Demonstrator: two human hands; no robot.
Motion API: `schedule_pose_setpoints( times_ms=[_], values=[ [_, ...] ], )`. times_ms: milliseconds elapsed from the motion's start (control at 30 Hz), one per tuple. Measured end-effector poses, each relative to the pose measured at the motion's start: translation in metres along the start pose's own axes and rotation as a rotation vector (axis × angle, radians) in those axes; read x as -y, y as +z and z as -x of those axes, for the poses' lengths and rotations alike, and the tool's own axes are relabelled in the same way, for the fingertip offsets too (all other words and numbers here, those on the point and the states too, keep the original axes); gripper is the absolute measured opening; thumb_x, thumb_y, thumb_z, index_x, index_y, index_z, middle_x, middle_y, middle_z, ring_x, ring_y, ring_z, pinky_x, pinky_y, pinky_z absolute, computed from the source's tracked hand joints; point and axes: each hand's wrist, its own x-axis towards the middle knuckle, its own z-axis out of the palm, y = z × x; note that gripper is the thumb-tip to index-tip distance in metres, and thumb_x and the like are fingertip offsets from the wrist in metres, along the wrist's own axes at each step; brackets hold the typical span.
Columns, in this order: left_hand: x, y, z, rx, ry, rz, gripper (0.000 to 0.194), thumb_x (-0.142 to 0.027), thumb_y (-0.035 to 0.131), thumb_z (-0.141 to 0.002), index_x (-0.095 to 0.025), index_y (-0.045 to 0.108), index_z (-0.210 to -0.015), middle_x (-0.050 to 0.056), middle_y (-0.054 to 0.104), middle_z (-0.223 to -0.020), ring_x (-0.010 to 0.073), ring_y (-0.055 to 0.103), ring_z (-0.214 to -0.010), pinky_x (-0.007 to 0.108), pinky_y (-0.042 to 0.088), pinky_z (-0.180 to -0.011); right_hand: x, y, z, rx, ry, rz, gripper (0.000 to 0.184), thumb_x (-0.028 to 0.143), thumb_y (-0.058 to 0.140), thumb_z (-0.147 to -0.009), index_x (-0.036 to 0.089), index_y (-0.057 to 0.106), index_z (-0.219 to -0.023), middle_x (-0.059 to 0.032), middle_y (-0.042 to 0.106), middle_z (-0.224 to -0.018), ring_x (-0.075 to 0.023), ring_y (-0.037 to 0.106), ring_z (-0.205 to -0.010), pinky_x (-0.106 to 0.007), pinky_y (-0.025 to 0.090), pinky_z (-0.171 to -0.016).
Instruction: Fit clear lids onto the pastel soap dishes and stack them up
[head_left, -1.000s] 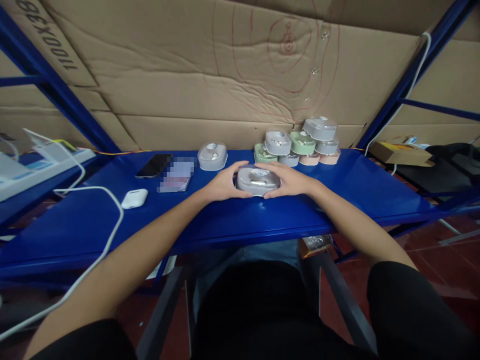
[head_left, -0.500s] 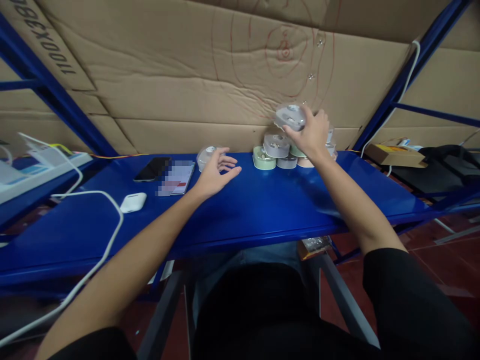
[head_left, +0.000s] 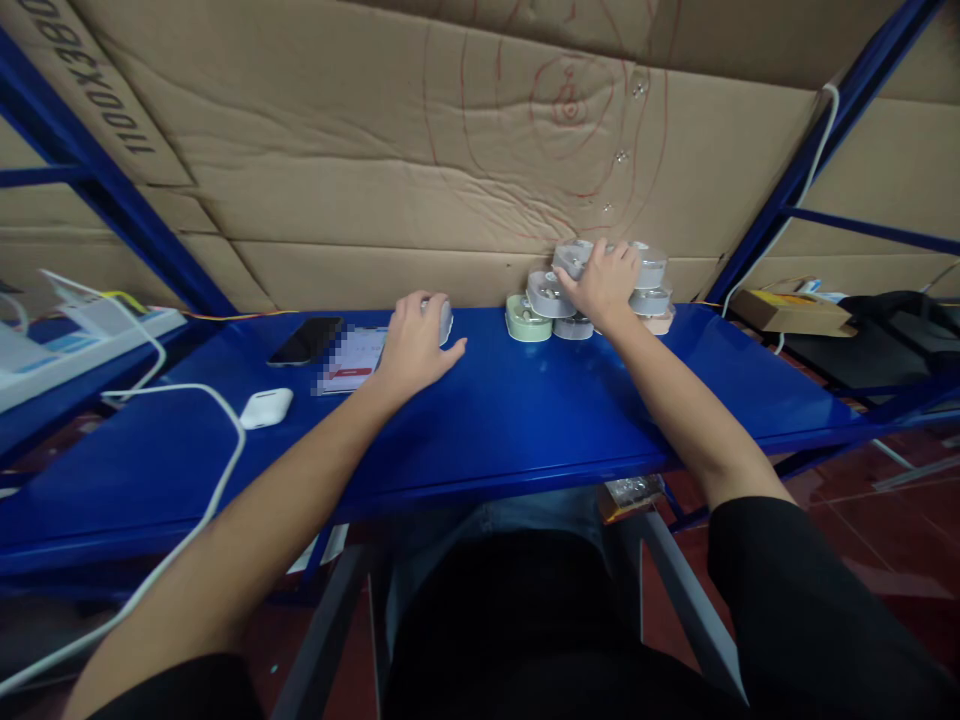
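Observation:
My right hand (head_left: pixel 606 285) is closed on a grey plastic case with a clear lid (head_left: pixel 571 258), at the top of a stack by the cardboard. Below that case are another grey case (head_left: pixel 551 294) and a green case (head_left: pixel 528 322). A further grey case (head_left: pixel 649 268) is to the right of my hand, which hides the stack's middle. My left hand (head_left: pixel 415 340) reaches over a separate grey case (head_left: pixel 447 320) on the blue table (head_left: pixel 525 400). Its thumb is stretched out, apart from the fingers. The hand covers most of this case.
Left of my left hand lie a phone with a lit screen (head_left: pixel 352 362), a dark phone (head_left: pixel 304 341) and a white earbud case (head_left: pixel 268 408). A white cable (head_left: pixel 225 470) crosses the table's left side. Cardboard (head_left: pixel 360 200) stands behind; blue posts (head_left: pixel 120 190) rise beside it.
The grey case held by both hands went up to the stack in my right hand and now sits lower there. My left hand let go of it and moved left over the separate case.

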Motion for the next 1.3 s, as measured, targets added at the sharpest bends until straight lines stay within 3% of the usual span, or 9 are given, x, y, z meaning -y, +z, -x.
schedule_pose_setpoints(
  times_ms=[133, 267, 567, 633, 700, 867, 1000, 1167, 1300],
  values=[
    [0.01, 0.005, -0.014, 0.037, -0.12, -0.169, 0.066, -0.046, 0.084, -0.089, -0.021, 0.066, -0.148, 0.029, 0.049, -0.163, 0.0638, 0.037, -0.155, 0.082, 0.032, -0.123, -0.003, -0.022, 0.026, -0.05, -0.105, -0.098, 0.081, 0.078, 0.053, -0.103, 0.01, 0.06, -0.148, -0.0327, 0.06, -0.145, -0.0592, 0.049, -0.144, -0.082, 0.039, -0.114],
    [0.021, 0.014, -0.019, 0.119, -0.21, -0.222, 0.053, -0.049, 0.075, -0.095, -0.024, 0.072, -0.142, 0.027, 0.059, -0.149, 0.0593, 0.05, -0.144, 0.079, 0.042, -0.115, 0.009, -0.032, 0.068, 0.056, -0.389, -0.228, 0.058, 0.064, 0.054, -0.106, 0.021, 0.065, -0.144, -0.0239, 0.065, -0.138, -0.0539, 0.052, -0.139, -0.077, 0.044, -0.113],
    [0.007, -0.029, 0.004, 0.213, 0.064, -0.054, 0.066, -0.067, 0.08, -0.087, -0.027, 0.071, -0.139, 0.015, 0.068, -0.134, 0.0438, 0.064, -0.136, 0.059, 0.048, -0.124, 0.046, -0.033, 0.11, 0.232, -0.603, -0.395, 0.042, 0.053, 0.051, -0.109, 0.02, 0.073, -0.122, -0.0202, 0.07, -0.129, -0.0417, 0.06, -0.125, -0.062, 0.049, -0.114],
    [-0.005, -0.036, 0.01, 0.158, 0.045, -0.039, 0.095, -0.076, 0.086, -0.078, -0.022, 0.062, -0.152, 0.02, 0.063, -0.149, 0.0483, 0.06, -0.145, 0.061, 0.047, -0.125, 0.043, -0.035, 0.109, 0.261, -0.651, -0.455, 0.046, 0.06, 0.055, -0.108, 0.022, 0.072, -0.127, -0.0192, 0.069, -0.133, -0.0406, 0.061, -0.127, -0.062, 0.049, -0.115],
    [-0.016, -0.035, 0.015, 0.237, -0.023, -0.032, 0.118, -0.082, 0.091, -0.068, -0.019, 0.054, -0.161, 0.024, 0.061, -0.155, 0.0533, 0.06, -0.147, 0.064, 0.049, -0.122, 0.038, -0.033, 0.106, 0.295, -0.735, -0.518, 0.058, 0.069, 0.063, -0.102, 0.022, 0.07, -0.136, -0.02, 0.067, -0.145, -0.0404, 0.06, -0.136, -0.062, 0.049, -0.12],
    [-0.032, -0.017, 0.022, 0.458, -0.005, 0.109, 0.113, -0.079, 0.089, -0.073, -0.021, 0.052, -0.163, 0.023, 0.074, -0.145, 0.0499, 0.072, -0.135, 0.06, 0.057, -0.111, 0.025, -0.025, 0.097, 0.445, -0.892, -0.564, 0.094, 0.083, 0.076, -0.091, 0.024, 0.057, -0.162, -0.0206, 0.05, -0.174, -0.0412, 0.047, -0.162, -0.063, 0.041, -0.133],
    [-0.028, -0.011, 0.023, 0.461, 0.112, 0.25, 0.114, -0.067, 0.09, -0.078, -0.021, 0.044, -0.171, 0.022, 0.075, -0.146, 0.0435, 0.074, -0.133, 0.054, 0.057, -0.113, 0.02, -0.033, 0.096, 0.541, -0.916, -0.488, 0.104, 0.094, 0.071, -0.087, 0.021, 0.062, -0.16, -0.0229, 0.063, -0.158, -0.0436, 0.061, -0.145, -0.061, 0.052, -0.121],
    [-0.026, -0.008, 0.024, 0.531, 0.103, 0.258, 0.132, -0.068, 0.099, -0.067, -0.022, 0.039, -0.176, 0.025, 0.068, -0.157, 0.0502, 0.067, -0.145, 0.061, 0.055, -0.118, 0.022, -0.057, 0.104, 0.538, -0.791, -0.336, 0.101, 0.101, 0.059, -0.089, 0.021, 0.072, -0.149, -0.0212, 0.072, -0.132, -0.0401, 0.071, -0.112, -0.052, 0.059, -0.091],
    [-0.031, -0.001, 0.025, 0.515, 0.115, 0.3, 0.126, -0.065, 0.101, -0.065, -0.024, 0.045, -0.171, 0.023, 0.068, -0.157, 0.0527, 0.065, -0.147, 0.064, 0.053, -0.121, 0.026, -0.058, 0.113, 0.563, -0.847, -0.426, 0.101, 0.096, 0.072, -0.085, 0.018, 0.071, -0.15, -0.0202, 0.074, -0.13, -0.041, 0.071, -0.117, -0.054, 0.059, -0.098]
  ],
)
